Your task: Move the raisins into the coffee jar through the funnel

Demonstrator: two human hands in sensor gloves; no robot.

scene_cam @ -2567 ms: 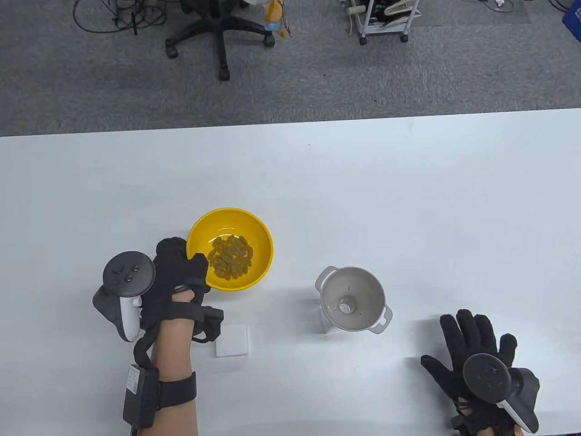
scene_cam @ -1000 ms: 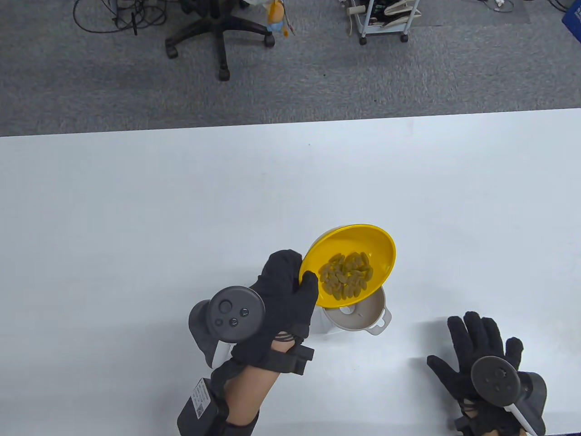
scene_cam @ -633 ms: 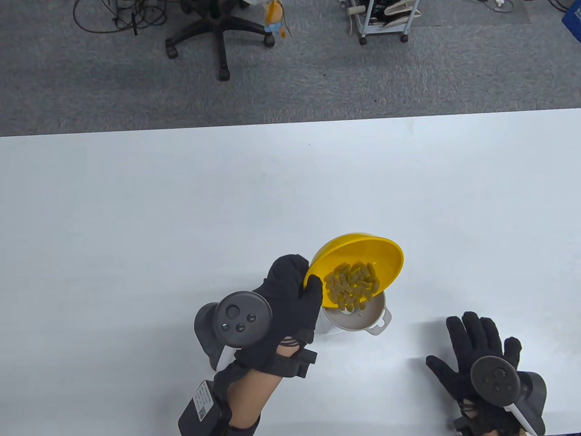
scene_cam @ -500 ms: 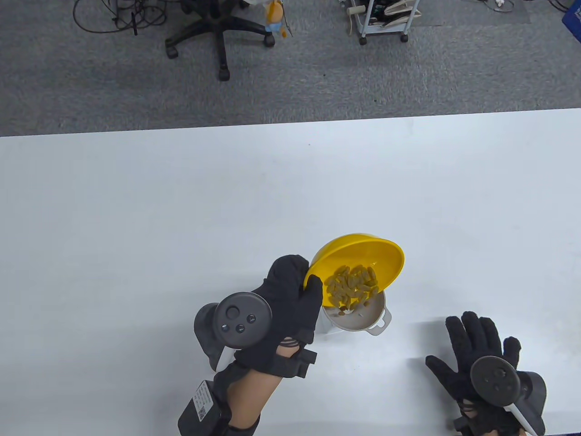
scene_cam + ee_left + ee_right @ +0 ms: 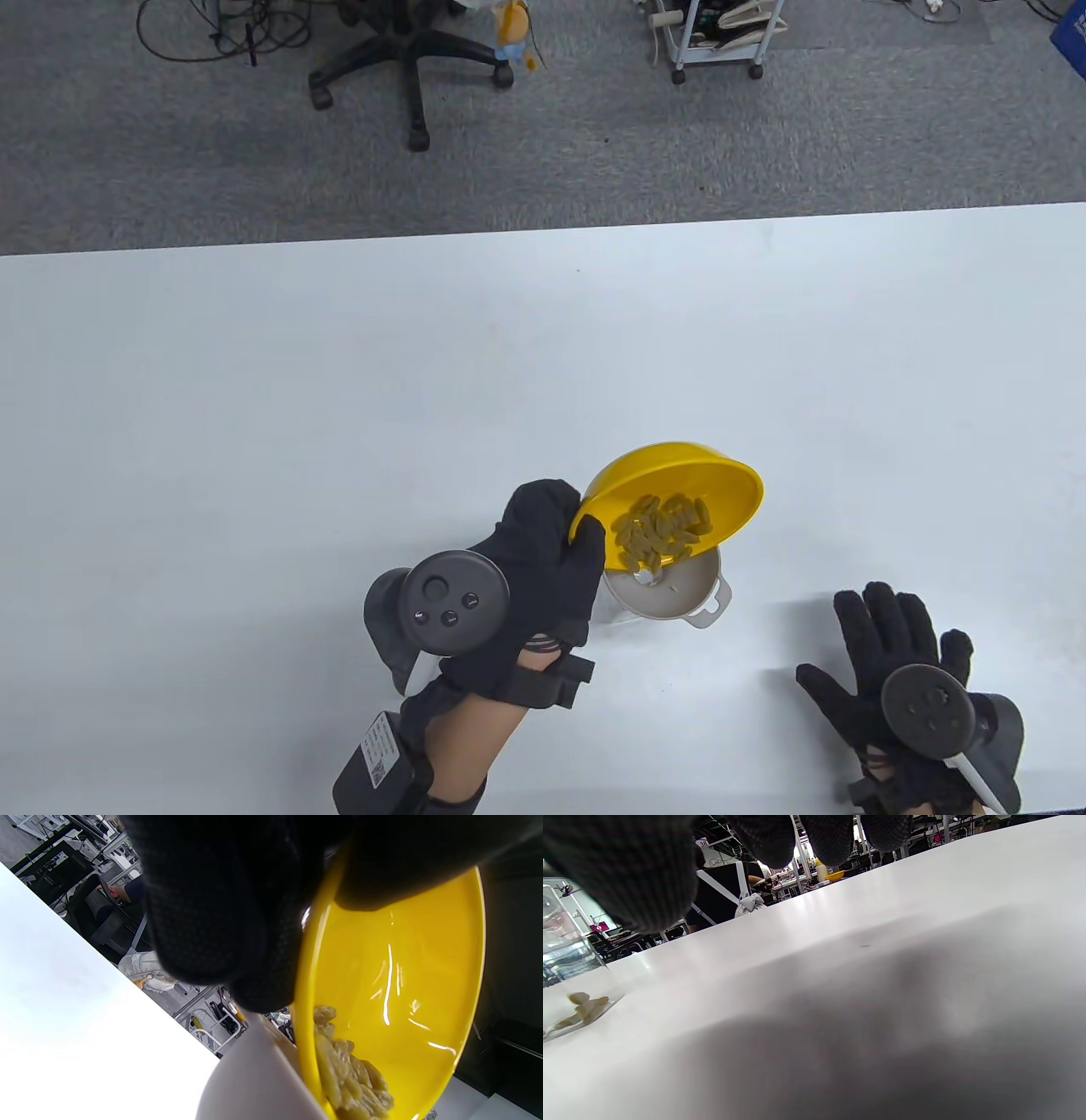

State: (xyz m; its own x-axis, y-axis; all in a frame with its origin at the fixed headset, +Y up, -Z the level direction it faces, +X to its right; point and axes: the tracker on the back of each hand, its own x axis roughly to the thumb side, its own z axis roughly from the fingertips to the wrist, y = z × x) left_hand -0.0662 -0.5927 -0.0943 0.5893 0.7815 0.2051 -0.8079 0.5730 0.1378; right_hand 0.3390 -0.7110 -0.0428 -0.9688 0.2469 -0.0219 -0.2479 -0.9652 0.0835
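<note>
gripping the yellow bowl [image 5: 679, 475] by its near-left rim, my left hand [image 5: 534, 586] holds it tilted over the grey funnel [image 5: 674, 590], thumb inside the rim and fingers under the outer wall. the raisins [image 5: 657, 526] have gathered at the bowl's low edge, right above the funnel's mouth. in the left wrist view the bowl [image 5: 394, 984] stands steeply on edge, the raisins [image 5: 352, 1077] heaped at its lowest part beside the funnel's pale wall [image 5: 254, 1086]. the funnel sits on the clear coffee jar [image 5: 564, 955], mostly hidden from above; the right wrist view shows a few raisins [image 5: 583, 1007] lying on the jar's bottom. my right hand [image 5: 882, 671] rests flat on the white table [image 5: 254, 382], fingers spread and grasping nothing, to the right of the funnel and apart from it.
</note>
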